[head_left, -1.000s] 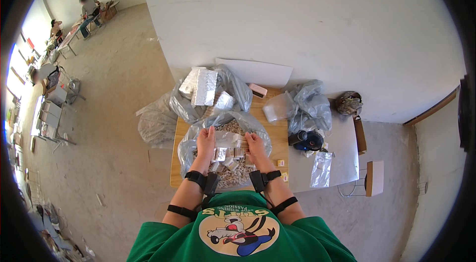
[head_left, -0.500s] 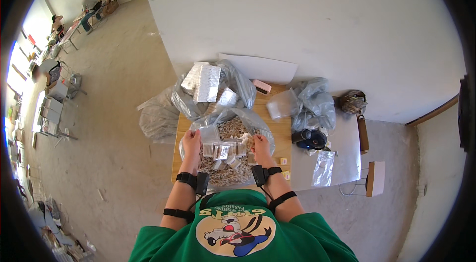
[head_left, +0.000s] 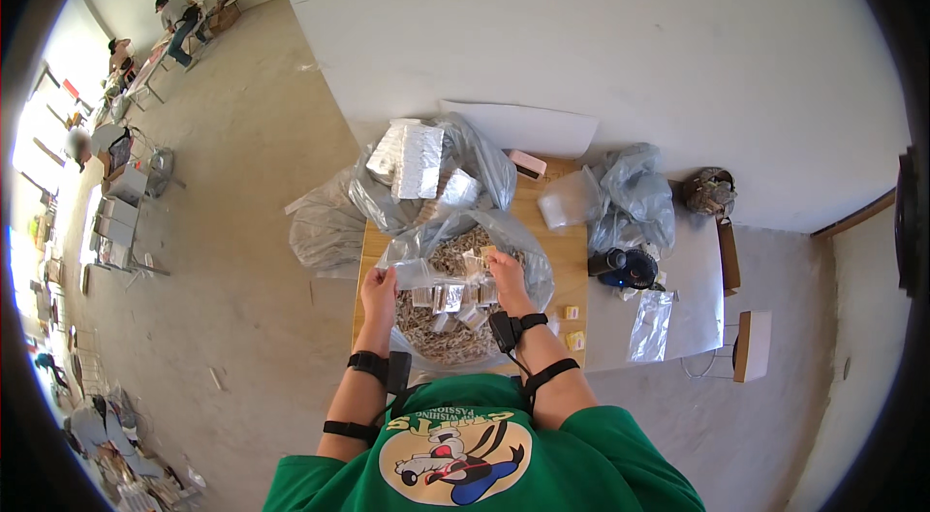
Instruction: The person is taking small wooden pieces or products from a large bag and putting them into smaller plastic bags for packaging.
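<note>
My left hand [head_left: 379, 293] pinches the edge of a clear plastic bag [head_left: 415, 273], which stretches flat toward the middle. My right hand [head_left: 507, 276] is closed at the far right side of the big bag, with a small tan piece [head_left: 487, 251] at its fingertips, too small to name surely. Below both hands lies a large open grey plastic bag [head_left: 539, 265], full of loose thin brown and white stick-like bits [head_left: 441, 341]. On top of these bits rest several small clear packs [head_left: 449, 298] of similar sticks, some shiny.
Behind, another grey bag [head_left: 496, 159] holds white foil-like packs [head_left: 418, 163]. A pink box [head_left: 527, 164], clear sheets [head_left: 568, 201] and small yellow boxes [head_left: 574, 341] lie on the wooden table [head_left: 376, 247]. Rightward stand a dark round container [head_left: 635, 269] and a crumpled bag [head_left: 639, 197]. Other people sit far left.
My left hand now holds the clear bag out toward the middle. My right hand has moved slightly up; the bundle of sticks seen in it is no longer plain. The whole view has shifted.
</note>
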`<state>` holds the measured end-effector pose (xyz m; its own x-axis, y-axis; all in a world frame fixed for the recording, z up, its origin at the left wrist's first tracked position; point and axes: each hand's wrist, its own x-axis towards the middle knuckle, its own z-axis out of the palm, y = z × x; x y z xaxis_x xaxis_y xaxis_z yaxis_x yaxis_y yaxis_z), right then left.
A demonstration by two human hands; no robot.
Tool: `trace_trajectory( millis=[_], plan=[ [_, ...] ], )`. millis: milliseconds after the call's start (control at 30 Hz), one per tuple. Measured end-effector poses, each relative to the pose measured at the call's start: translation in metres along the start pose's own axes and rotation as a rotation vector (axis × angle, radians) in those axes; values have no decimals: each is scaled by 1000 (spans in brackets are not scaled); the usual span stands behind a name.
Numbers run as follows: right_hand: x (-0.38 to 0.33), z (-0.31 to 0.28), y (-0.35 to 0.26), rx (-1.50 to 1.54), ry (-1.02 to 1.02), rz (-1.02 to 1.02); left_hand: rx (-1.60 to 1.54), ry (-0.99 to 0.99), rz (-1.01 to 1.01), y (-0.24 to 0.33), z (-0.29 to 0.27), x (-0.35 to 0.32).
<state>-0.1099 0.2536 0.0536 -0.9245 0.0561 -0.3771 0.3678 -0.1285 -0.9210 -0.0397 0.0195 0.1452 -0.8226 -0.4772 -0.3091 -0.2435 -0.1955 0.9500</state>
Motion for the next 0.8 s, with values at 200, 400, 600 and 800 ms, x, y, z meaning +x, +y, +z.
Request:
trace_trajectory(
  millis=[200, 400, 600, 800],
  plan=[
    [-12, -9, -9, 22, 64, -38, 59, -50, -4, -10, 9, 0],
    [-19, -56, -4, -147, 343, -102, 180, -140, -67, -21, 38, -2],
    [-51, -156, 26, 2, 534, 53, 283, -237, -156, -44, 78, -19],
    [-98, -286, 127, 0, 680, 342, 294, -445, -342, -83, 127, -45]
  ],
)
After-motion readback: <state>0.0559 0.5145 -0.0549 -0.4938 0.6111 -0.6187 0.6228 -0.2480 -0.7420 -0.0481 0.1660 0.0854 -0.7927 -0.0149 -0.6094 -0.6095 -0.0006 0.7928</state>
